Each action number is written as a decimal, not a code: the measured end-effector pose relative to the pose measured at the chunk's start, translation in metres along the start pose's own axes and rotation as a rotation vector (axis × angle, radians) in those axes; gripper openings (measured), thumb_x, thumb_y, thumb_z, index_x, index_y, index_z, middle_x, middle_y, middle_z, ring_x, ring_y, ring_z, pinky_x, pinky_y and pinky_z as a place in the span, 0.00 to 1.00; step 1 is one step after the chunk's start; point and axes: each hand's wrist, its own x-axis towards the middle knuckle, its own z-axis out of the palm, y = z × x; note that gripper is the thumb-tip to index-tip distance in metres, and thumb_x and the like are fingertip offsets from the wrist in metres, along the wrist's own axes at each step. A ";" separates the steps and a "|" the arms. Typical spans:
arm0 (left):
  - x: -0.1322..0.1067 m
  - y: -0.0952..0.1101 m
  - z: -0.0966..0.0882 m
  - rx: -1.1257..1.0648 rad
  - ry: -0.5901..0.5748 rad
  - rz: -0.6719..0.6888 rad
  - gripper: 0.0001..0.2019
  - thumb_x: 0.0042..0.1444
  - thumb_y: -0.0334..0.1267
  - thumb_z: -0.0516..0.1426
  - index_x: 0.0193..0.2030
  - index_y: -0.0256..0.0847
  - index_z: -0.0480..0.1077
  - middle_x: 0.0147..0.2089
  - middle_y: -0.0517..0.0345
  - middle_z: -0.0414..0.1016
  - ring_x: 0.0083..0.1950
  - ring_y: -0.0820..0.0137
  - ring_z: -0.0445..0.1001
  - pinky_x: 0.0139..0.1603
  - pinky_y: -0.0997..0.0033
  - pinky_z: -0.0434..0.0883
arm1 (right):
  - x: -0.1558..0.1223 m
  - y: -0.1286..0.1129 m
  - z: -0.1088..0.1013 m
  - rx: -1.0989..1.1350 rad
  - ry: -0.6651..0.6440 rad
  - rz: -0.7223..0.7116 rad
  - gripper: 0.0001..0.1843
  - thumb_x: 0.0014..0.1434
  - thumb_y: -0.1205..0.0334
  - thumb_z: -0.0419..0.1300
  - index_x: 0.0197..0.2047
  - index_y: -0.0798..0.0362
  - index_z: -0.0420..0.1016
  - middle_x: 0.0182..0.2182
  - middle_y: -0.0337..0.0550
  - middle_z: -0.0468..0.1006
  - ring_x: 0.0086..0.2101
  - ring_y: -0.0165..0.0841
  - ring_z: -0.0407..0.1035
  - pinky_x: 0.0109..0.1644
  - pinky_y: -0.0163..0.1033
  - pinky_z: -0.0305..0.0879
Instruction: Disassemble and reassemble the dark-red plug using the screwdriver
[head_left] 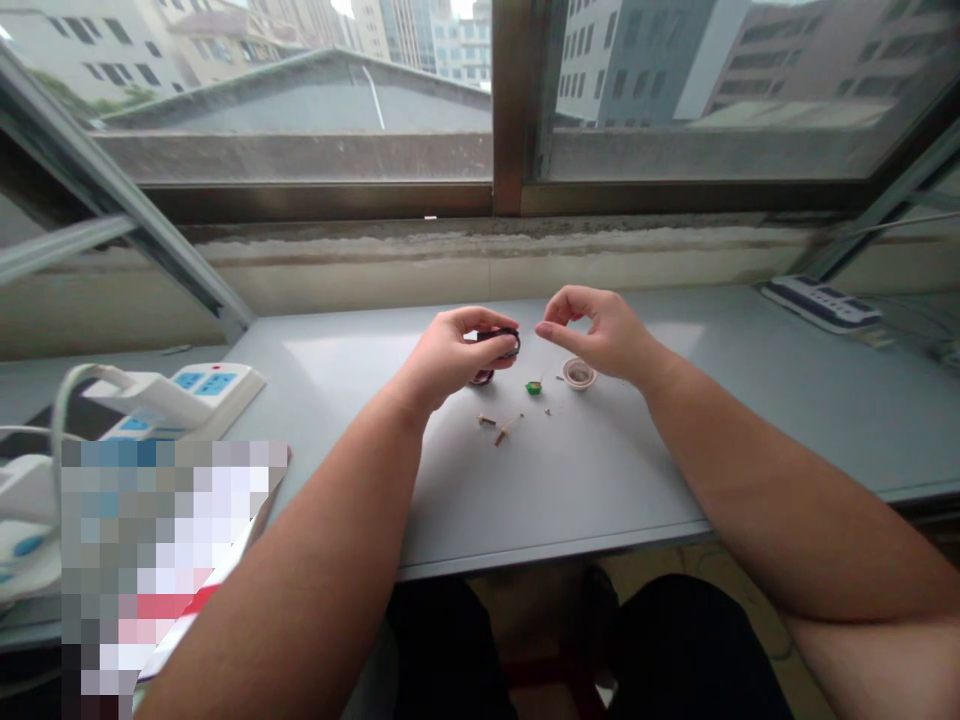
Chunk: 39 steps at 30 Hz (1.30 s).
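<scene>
My left hand (454,352) is closed around a small black round part (501,342), held just above the grey table (600,470). My right hand (600,335) hovers a little to the right, thumb and forefinger pinched together near the black part; what they pinch, if anything, is too small to make out. Below the hands lie a small white ring-shaped part (578,374), a tiny green piece (533,387), a dark round piece (482,377) partly under my left hand, and several small brown bits (501,428).
A white power strip with blue sockets (187,392) and its cable lie at the left, beside a blurred-out patch. Another white power strip (821,302) rests at the far right. A window sill and metal frame run behind the table.
</scene>
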 end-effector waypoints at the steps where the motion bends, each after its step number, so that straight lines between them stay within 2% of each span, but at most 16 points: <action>1: 0.001 0.000 -0.001 -0.009 0.039 -0.001 0.14 0.54 0.36 0.70 0.46 0.35 0.80 0.38 0.51 0.81 0.37 0.68 0.83 0.38 0.71 0.78 | 0.000 0.001 -0.002 -0.031 -0.061 -0.003 0.13 0.60 0.51 0.69 0.38 0.52 0.80 0.34 0.43 0.83 0.37 0.36 0.74 0.46 0.42 0.65; 5: 0.003 0.001 -0.004 -0.027 0.149 -0.007 0.10 0.54 0.31 0.68 0.43 0.34 0.78 0.38 0.53 0.78 0.35 0.72 0.81 0.37 0.73 0.77 | -0.004 0.002 -0.002 -0.244 -0.432 -0.037 0.15 0.54 0.52 0.74 0.44 0.47 0.84 0.41 0.41 0.86 0.44 0.39 0.76 0.48 0.42 0.64; 8: 0.004 0.001 -0.004 -0.037 0.174 -0.025 0.10 0.55 0.30 0.67 0.45 0.35 0.78 0.36 0.55 0.77 0.34 0.73 0.80 0.36 0.75 0.76 | -0.005 0.000 0.006 -0.366 -0.534 -0.112 0.09 0.54 0.59 0.74 0.40 0.44 0.85 0.38 0.37 0.87 0.44 0.39 0.76 0.55 0.46 0.61; 10: 0.004 0.000 -0.004 -0.055 0.174 -0.027 0.11 0.55 0.30 0.67 0.46 0.36 0.77 0.35 0.57 0.76 0.34 0.73 0.79 0.36 0.75 0.76 | -0.005 -0.001 0.009 -0.353 -0.508 -0.170 0.04 0.56 0.63 0.71 0.36 0.46 0.83 0.36 0.37 0.86 0.43 0.38 0.77 0.55 0.47 0.62; 12: 0.005 -0.001 -0.003 -0.074 0.174 -0.028 0.11 0.55 0.30 0.67 0.46 0.36 0.77 0.34 0.58 0.76 0.34 0.73 0.79 0.37 0.74 0.76 | -0.004 -0.004 0.010 -0.251 -0.425 -0.169 0.02 0.57 0.63 0.70 0.36 0.49 0.82 0.35 0.39 0.85 0.40 0.38 0.77 0.52 0.46 0.65; 16: 0.005 -0.004 -0.003 -0.091 0.119 -0.033 0.11 0.53 0.32 0.68 0.43 0.36 0.77 0.35 0.55 0.78 0.34 0.73 0.79 0.40 0.72 0.77 | -0.005 -0.007 0.009 0.177 -0.171 0.015 0.09 0.57 0.60 0.71 0.40 0.51 0.79 0.39 0.45 0.85 0.40 0.38 0.79 0.45 0.44 0.73; 18: 0.004 -0.005 -0.002 -0.066 0.062 -0.048 0.12 0.52 0.35 0.70 0.43 0.35 0.79 0.35 0.53 0.79 0.35 0.71 0.80 0.37 0.73 0.75 | -0.005 -0.007 0.010 0.355 -0.102 0.104 0.12 0.56 0.58 0.73 0.40 0.51 0.77 0.36 0.44 0.84 0.36 0.36 0.79 0.39 0.41 0.73; 20: 0.003 -0.006 -0.001 -0.033 0.021 -0.062 0.15 0.51 0.37 0.71 0.45 0.36 0.80 0.34 0.52 0.80 0.34 0.70 0.80 0.33 0.74 0.72 | -0.005 -0.005 0.013 0.443 -0.093 0.163 0.15 0.54 0.57 0.75 0.40 0.51 0.76 0.32 0.41 0.81 0.32 0.34 0.77 0.33 0.39 0.71; 22: 0.002 -0.006 0.000 -0.015 -0.001 -0.070 0.18 0.50 0.39 0.72 0.47 0.37 0.80 0.36 0.51 0.81 0.35 0.69 0.81 0.32 0.74 0.71 | -0.004 -0.003 0.015 0.482 -0.077 0.182 0.17 0.51 0.57 0.76 0.40 0.51 0.77 0.31 0.39 0.80 0.31 0.32 0.75 0.32 0.38 0.70; 26: 0.001 -0.006 0.000 0.011 -0.022 -0.066 0.21 0.49 0.40 0.72 0.50 0.37 0.81 0.37 0.50 0.82 0.36 0.68 0.81 0.33 0.74 0.70 | -0.001 0.003 0.016 0.471 -0.057 0.135 0.16 0.51 0.58 0.77 0.41 0.53 0.82 0.39 0.43 0.80 0.35 0.31 0.75 0.37 0.39 0.73; 29: 0.000 -0.005 -0.001 0.023 -0.018 -0.053 0.23 0.47 0.38 0.72 0.52 0.36 0.80 0.37 0.51 0.81 0.34 0.71 0.77 0.32 0.74 0.68 | -0.001 0.004 0.014 0.467 -0.120 0.122 0.17 0.55 0.58 0.75 0.47 0.53 0.85 0.42 0.44 0.80 0.36 0.32 0.77 0.39 0.40 0.75; 32: 0.000 -0.005 0.000 0.014 -0.011 -0.047 0.26 0.45 0.37 0.72 0.53 0.36 0.80 0.38 0.52 0.81 0.33 0.73 0.74 0.31 0.73 0.66 | -0.002 0.005 0.013 0.517 -0.159 0.207 0.25 0.55 0.58 0.75 0.55 0.51 0.80 0.40 0.43 0.83 0.34 0.33 0.79 0.39 0.41 0.78; 34: 0.000 -0.005 0.000 0.010 -0.009 -0.044 0.27 0.45 0.37 0.72 0.54 0.37 0.80 0.39 0.52 0.81 0.33 0.73 0.73 0.32 0.74 0.65 | -0.003 0.006 0.013 0.551 -0.144 0.240 0.27 0.52 0.59 0.77 0.53 0.50 0.77 0.39 0.42 0.84 0.35 0.34 0.81 0.39 0.41 0.79; 36: 0.001 -0.005 0.001 0.004 -0.014 -0.040 0.28 0.44 0.37 0.73 0.54 0.37 0.80 0.39 0.52 0.81 0.35 0.73 0.74 0.33 0.73 0.65 | -0.003 0.008 0.015 0.558 -0.124 0.237 0.24 0.50 0.58 0.79 0.47 0.51 0.76 0.37 0.41 0.85 0.35 0.35 0.81 0.39 0.41 0.79; 39: 0.002 -0.006 0.003 -0.024 -0.034 -0.021 0.28 0.43 0.35 0.73 0.53 0.35 0.80 0.41 0.51 0.81 0.37 0.72 0.76 0.37 0.72 0.67 | -0.002 0.008 0.018 0.552 -0.112 0.212 0.20 0.50 0.58 0.78 0.43 0.52 0.79 0.34 0.42 0.85 0.35 0.34 0.80 0.40 0.40 0.78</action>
